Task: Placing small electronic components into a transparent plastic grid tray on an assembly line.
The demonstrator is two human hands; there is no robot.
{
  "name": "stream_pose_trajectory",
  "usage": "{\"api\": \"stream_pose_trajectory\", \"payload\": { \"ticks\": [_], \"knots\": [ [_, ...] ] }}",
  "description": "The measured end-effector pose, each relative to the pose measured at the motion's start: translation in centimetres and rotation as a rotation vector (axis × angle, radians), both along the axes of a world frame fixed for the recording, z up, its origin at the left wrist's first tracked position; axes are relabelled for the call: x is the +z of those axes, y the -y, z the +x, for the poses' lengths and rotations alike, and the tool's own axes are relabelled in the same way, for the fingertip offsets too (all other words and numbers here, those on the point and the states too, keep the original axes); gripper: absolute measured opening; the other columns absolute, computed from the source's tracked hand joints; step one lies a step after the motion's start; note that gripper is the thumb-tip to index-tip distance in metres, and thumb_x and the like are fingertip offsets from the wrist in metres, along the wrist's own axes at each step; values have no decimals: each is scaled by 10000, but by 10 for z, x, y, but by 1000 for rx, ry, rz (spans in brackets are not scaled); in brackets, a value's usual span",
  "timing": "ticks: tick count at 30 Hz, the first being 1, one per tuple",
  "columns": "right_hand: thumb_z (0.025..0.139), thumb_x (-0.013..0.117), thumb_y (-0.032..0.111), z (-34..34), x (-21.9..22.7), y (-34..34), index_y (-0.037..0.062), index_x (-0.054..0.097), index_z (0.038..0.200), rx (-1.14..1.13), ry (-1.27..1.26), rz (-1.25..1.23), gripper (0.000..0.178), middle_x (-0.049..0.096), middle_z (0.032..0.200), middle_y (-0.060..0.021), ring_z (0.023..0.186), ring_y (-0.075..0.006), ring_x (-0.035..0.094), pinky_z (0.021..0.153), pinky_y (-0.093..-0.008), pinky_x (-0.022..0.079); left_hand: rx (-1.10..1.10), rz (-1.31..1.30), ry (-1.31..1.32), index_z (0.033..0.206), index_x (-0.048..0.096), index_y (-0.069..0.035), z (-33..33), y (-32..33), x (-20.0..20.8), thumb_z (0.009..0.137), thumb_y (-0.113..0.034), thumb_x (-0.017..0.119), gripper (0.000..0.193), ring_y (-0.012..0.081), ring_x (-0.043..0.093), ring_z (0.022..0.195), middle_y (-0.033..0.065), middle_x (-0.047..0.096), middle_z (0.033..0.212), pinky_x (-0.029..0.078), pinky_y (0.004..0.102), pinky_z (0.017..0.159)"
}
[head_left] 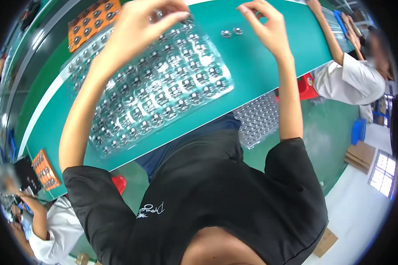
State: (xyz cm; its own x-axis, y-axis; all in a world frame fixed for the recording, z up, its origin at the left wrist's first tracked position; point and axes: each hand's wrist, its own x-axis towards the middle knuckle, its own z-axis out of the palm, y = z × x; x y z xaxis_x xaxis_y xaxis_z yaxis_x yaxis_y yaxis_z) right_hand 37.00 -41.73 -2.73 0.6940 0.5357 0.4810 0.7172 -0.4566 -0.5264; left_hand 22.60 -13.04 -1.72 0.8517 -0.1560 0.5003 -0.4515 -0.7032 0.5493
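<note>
A clear plastic blister tray (227, 86) with rows of small shiny round metal parts lies on the green table (199, 119), before me and to the left. My left hand (141, 28) is above its far part, with thumb and forefinger curled toward each other near the tray's far right corner. What they hold, if anything, cannot be made out. My right hand (268, 27) hovers right of the tray, thumb and forefinger tips pinched close together; whatever is between them is too small to name. Two loose round metal parts (226, 34) rest on the table between the tray and this hand.
Orange trays of round parts stand at the far left (93, 24) and near left (45, 170). Another filled clear tray (258, 119) shows below the table's front edge. Co-workers in white sit right (349, 79) and left (59, 225). A red stool (307, 87) is at right.
</note>
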Motion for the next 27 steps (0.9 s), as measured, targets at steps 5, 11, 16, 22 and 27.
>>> {"api": "stream_pose_trajectory", "payload": {
  "ticks": [5,11,16,22,27],
  "knots": [
    [939,727,186,2,-33,21,30,743,1013,122,-58,-72,174,642,865,-47,760,-134,598,678,-283,485,-250,167,3,993,720,-46,77,40,-34,939,-185,701,150,226,675,868,87,735,928,528,382,779],
    [912,747,161,-8,-57,22,56,748,1028,178,-86,-109,156,602,867,-29,722,-122,576,649,-287,488,-271,173,-402,963,707,-40,106,48,-60,873,-181,734,169,304,674,914,142,712,870,523,420,820],
    [901,757,157,-1,-53,24,42,752,993,198,-237,-97,148,625,802,1,664,-72,512,597,-240,442,-238,252,-162,1065,657,-46,101,44,-63,954,-212,680,201,304,616,1050,123,651,1028,480,424,948],
    [889,774,164,-9,-58,15,28,729,986,213,-222,-115,172,578,727,20,645,-63,481,583,-242,424,-73,314,88,1122,664,-37,56,21,-22,998,-205,627,212,302,579,1158,122,635,1148,446,403,1020],
    [843,823,143,-10,-59,11,25,704,1042,140,-271,-144,260,470,694,30,633,-71,433,571,-262,389,216,193,-66,1185,691,-40,10,-65,-4,1053,-226,593,248,150,640,1045,50,681,1169,480,289,921]
  ]
}}
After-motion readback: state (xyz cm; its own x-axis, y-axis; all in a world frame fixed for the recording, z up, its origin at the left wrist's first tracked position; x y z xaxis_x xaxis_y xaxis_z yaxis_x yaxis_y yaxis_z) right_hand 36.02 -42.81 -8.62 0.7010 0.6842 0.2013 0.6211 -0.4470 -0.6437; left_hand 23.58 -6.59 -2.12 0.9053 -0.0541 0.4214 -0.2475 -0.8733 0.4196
